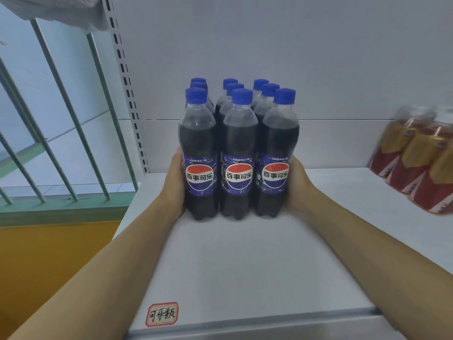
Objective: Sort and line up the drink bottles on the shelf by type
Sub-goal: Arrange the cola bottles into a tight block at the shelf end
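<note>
A: Where do the cola bottles stand?

B: The block of dark cola bottles with blue screw caps and blue-red round labels (pixel 237 153) stands upright on the white metal shelf (pixel 245 266), three rows across and three deep, toward its back left, labels facing the front edge.

A: And the hands?

B: The left hand (pixel 175 182) lies against the left front bottle, the right hand (pixel 297 185) against the right front one. Palms press inward with fingers wrapped round the outer bottles, so both hands are clasping the block from its two sides. I'd judge that is to square the rows up and slide them together rather than lift one.

A: Why there?

B: The red-bordered handwritten label sticker (pixel 162 314) at the front left corner seems to mark this stretch for cola.

A: Room to move?

B: Bare shelf lies between the block and the front edge, and a gap remains behind it to the white back panel (pixel 331 143). The left edge is close, beside the perforated grey upright post (pixel 127 94). Toward the right edge stand blurred red-and-gold labelled tea bottles (pixel 416 160), well apart, so a sideways push has space.
</note>
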Tool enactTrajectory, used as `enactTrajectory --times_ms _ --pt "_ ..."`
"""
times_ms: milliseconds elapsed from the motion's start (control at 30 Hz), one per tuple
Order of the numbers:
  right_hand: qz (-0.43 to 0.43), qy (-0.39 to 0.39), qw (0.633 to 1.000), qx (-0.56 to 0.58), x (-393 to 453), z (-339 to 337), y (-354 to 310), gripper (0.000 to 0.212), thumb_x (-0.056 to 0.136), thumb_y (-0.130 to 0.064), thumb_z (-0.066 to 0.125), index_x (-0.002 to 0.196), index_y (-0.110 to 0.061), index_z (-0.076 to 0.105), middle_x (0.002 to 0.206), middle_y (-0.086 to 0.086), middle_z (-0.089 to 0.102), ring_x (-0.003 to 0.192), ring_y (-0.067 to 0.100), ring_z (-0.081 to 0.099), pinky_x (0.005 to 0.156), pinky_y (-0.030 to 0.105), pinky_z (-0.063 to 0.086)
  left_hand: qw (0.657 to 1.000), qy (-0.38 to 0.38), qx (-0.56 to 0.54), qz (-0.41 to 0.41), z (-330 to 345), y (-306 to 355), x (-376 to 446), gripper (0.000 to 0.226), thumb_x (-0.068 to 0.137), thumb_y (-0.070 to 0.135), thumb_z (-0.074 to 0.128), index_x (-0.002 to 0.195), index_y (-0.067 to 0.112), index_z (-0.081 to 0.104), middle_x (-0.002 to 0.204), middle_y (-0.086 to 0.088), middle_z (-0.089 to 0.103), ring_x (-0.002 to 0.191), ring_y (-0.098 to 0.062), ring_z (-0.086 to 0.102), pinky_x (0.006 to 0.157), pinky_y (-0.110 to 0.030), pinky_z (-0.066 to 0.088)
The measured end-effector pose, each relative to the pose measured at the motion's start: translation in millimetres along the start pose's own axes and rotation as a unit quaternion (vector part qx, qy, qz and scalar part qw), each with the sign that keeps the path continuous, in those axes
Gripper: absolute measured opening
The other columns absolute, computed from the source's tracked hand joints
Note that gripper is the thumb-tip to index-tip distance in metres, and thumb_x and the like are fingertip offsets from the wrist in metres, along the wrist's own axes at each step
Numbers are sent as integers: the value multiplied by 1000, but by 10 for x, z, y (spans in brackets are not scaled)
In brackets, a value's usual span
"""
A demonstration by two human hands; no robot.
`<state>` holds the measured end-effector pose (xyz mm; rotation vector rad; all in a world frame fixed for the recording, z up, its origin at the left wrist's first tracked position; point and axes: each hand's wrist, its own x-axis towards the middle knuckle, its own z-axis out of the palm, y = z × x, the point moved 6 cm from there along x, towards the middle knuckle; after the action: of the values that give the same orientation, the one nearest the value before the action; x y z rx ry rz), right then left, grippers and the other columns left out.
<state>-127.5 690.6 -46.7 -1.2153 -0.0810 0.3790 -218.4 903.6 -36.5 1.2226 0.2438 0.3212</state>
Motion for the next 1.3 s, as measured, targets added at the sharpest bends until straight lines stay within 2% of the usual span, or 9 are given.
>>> enactTrajectory --times_ms 167,333,433,600,867,1033,1100,1233,1300 --pt "-5 21 1000 -8 -20 14 -21 50 101 -51 43 80 -14 69 69 4 73 74 24 65 72 35 52 1000 0 -2 -2 19 -6 2 52 102 56 35 85 22 70 78 2 77 71 -12 72 78 -35 56" --pt "-7 12 1000 -5 -44 26 -26 46 101 -49 43 81 -16 68 69 0 74 69 18 68 67 30 55 1000 5 -10 2 -3 -44 33 49 101 57 37 86 24 69 80 4 77 75 -14 71 79 -36 56" --pt "-5 14 1000 -2 -39 17 -19 48 102 -48 42 76 -16 67 64 0 73 59 16 69 56 23 56 1000 17 -3 8 6 -49 26 45 102 54 36 88 24 67 78 6 76 78 -15 70 79 -36 55" --pt "-16 5 1000 -13 -13 27 -14 46 101 -49 43 82 -16 68 71 2 74 73 20 67 71 32 54 1000 22 1 20 6 -34 27 45 103 52 36 88 24 68 79 6 76 74 -12 71 75 -33 56" --pt "-27 -6 1000 -4 -21 4 -59 48 101 -54 40 90 -19 71 80 0 77 72 16 73 68 29 56 1000 8 -8 23 9 0 -8 49 104 53 35 87 24 71 81 4 77 71 -11 73 81 -37 55" --pt "-25 -26 999 2 25 15 -16 63 102 -50 39 63 -21 79 74 -1 76 68 15 72 64 26 58 1000 -8 2 16 17 9 -3 52 104 55 34 87 24 72 84 2 78 72 -11 74 81 -35 57" --pt "-28 -35 999 2 34 19 -15 62 102 -50 39 64 -21 79 76 0 76 70 17 72 69 28 57 1000 -11 9 12 16 12 -10 54 104 56 31 88 24 71 83 3 78 72 -11 74 79 -34 57" --pt "-25 -36 999 -11 13 4 -7 53 104 -45 38 74 -19 73 69 -2 75 63 13 71 56 21 56 1000 -12 10 10 -1 11 -4 59 103 60 31 84 27 76 93 -1 78 82 -15 74 93 -41 55" --pt "-30 -40 999 -21 0 8 -6 45 104 -43 37 81 -17 67 67 -3 74 59 11 71 53 19 55 1000 -6 14 16 -10 4 -2 58 103 61 31 86 27 75 90 1 78 80 -14 74 92 -40 56"
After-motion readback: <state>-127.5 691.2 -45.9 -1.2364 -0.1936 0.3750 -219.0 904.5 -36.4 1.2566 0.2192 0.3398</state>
